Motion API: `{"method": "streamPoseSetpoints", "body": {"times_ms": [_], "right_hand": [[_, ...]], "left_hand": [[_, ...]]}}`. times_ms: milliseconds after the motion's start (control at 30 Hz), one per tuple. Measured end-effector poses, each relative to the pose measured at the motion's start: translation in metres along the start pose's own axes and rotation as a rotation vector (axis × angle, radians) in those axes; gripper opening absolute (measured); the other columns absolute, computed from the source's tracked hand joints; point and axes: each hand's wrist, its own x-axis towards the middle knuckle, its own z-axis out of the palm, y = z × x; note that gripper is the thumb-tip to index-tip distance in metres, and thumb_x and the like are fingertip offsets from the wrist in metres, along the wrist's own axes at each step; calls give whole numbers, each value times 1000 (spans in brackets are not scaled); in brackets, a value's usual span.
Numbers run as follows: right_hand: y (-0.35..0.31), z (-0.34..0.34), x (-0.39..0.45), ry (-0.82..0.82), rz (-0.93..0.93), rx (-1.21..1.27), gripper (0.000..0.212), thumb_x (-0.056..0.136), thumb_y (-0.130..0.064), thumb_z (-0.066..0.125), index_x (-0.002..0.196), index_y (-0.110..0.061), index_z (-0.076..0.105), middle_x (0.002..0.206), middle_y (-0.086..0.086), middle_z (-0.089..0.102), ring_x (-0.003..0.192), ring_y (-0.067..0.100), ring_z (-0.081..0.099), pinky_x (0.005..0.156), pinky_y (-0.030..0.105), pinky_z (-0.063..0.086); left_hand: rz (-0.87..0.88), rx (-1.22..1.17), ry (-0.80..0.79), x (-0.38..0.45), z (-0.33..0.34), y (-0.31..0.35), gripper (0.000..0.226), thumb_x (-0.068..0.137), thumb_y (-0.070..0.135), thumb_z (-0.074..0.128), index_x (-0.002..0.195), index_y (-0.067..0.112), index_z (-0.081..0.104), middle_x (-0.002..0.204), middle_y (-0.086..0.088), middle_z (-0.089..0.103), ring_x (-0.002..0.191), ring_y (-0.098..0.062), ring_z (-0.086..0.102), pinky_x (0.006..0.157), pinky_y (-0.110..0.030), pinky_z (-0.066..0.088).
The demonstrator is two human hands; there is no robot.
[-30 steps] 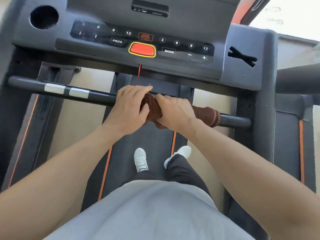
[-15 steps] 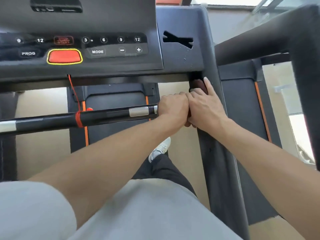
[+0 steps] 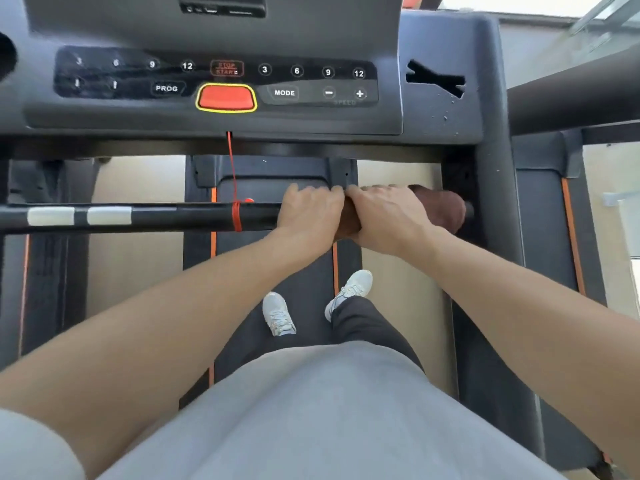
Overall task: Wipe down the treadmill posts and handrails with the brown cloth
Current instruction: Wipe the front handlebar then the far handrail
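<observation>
The cloth (image 3: 440,211) is wrapped round the bar (image 3: 156,216), a black rail running left to right across the middle of the frame under the console (image 3: 214,112). It sits at the bar's right end, nearly touching the post (image 3: 498,202) that rises at centre right.

Both hands lie on top of the bar side by side, knuckles touching. The right hand (image 3: 388,216) is curled over the cloth and grips it against the bar; brown fabric shows on both sides of it. The left hand (image 3: 310,213) is curled round the bar just left of it; whether its fingers also catch the cloth's edge is hidden.

The relation that matters: the cloth's sleeve shares the bar's long axis, so it can only slide left or right, and to the right there is almost no rail left before the post. The unwiped length, with its two pale grip patches (image 3: 79,216) and the red cord (image 3: 237,216) looped round it, lies to the left, on the left hand's side. The post itself is nearer the right hand, which seems the better one to carry the cloth onto it
</observation>
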Motion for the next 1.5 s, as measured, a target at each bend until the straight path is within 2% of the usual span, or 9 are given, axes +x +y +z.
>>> {"method": "streamPoseSetpoints", "body": {"times_ms": [133,267,400,800,967,1100,1267,1400,1500], "right_hand": [[-50,-2,22,43,-85,27,38,80,-33,66,112,-18,52,105,2,70,97,30,68,75,37,41],[-88,-8,39,90,-130,94,47,82,-45,70,113,-15,51,107,2,69,100,29,68,74,38,40],[-114,-15,52,120,-205,106,57,82,-54,72,114,-14,47,106,0,66,98,27,68,70,35,34],[-117,-6,55,198,-359,-9,83,102,-60,46,161,-7,23,131,6,66,106,28,69,73,40,47],[-111,4,51,296,-380,155,65,98,-40,60,156,-14,44,151,3,57,120,22,68,78,36,53],[-95,0,39,347,-391,267,60,89,-25,56,148,-21,54,143,-1,63,122,20,67,84,35,53],[-27,-4,0,49,-90,12,67,90,-64,60,146,-30,46,120,-2,68,107,27,66,84,42,50],[57,5,-51,49,178,-164,42,84,-39,69,120,-24,53,104,-2,68,98,26,62,98,41,44],[75,19,-76,129,257,-167,56,76,-12,71,130,-15,54,113,6,65,121,31,55,123,46,24]], "left_hand": [[-3,68,67,-27,8,-52,42,80,21,72,117,14,53,109,-3,67,110,-28,60,124,-49,17],[-137,-51,246,-67,17,-92,98,71,40,85,150,9,37,141,-9,51,141,-32,39,125,-60,1],[-398,-201,218,-97,25,-113,133,67,52,88,161,8,5,165,-13,24,156,-34,9,121,-61,-6],[-448,-182,224,-104,38,-112,116,73,52,81,159,6,18,161,-17,28,155,-36,9,122,-62,-3],[-504,-270,136,-102,29,-113,132,67,50,88,161,7,6,169,-10,14,157,-30,-2,122,-57,-9],[-506,-384,123,-104,19,-113,137,66,52,89,162,10,0,171,-7,6,157,-27,-7,124,-54,-10],[-512,-538,191,-112,7,-89,142,64,58,89,162,21,-6,171,-7,-4,156,-26,-15,123,-50,-12],[-336,-616,194,-117,9,-48,136,65,65,85,163,24,0,171,-3,-6,156,-21,-18,125,-46,-13],[-185,-708,134,-112,5,-20,125,71,68,79,163,28,4,171,5,-6,154,-11,-21,126,-42,-11]]}}
